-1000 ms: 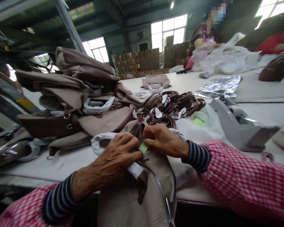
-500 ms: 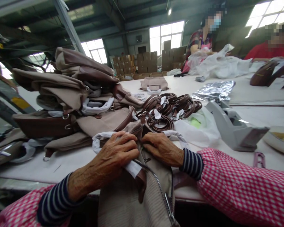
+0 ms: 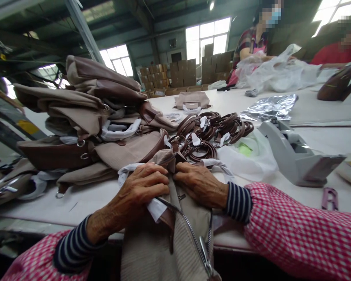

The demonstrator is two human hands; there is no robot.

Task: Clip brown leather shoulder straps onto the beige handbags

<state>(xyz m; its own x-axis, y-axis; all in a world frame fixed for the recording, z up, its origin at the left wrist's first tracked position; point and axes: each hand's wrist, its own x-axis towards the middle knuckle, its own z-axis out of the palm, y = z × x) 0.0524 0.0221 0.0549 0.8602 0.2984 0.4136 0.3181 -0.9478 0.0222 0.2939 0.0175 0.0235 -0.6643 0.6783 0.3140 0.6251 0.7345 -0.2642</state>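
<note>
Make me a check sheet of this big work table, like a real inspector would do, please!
Surface: long white table, with bags and supplies on it.
Things: beige knit bag with a metal zipper, a white strip at its top.
Clutter: stacked brown-trimmed bags, coiled brown straps, grey tape dispenser, white plastic bag, foil bag.
Hands: left hand curled over the bag's top; right hand pressed against it.
Cables: nothing seen.
Surroundings: cardboard boxes, windows, co-worker in plaid, co-worker in red.
</note>
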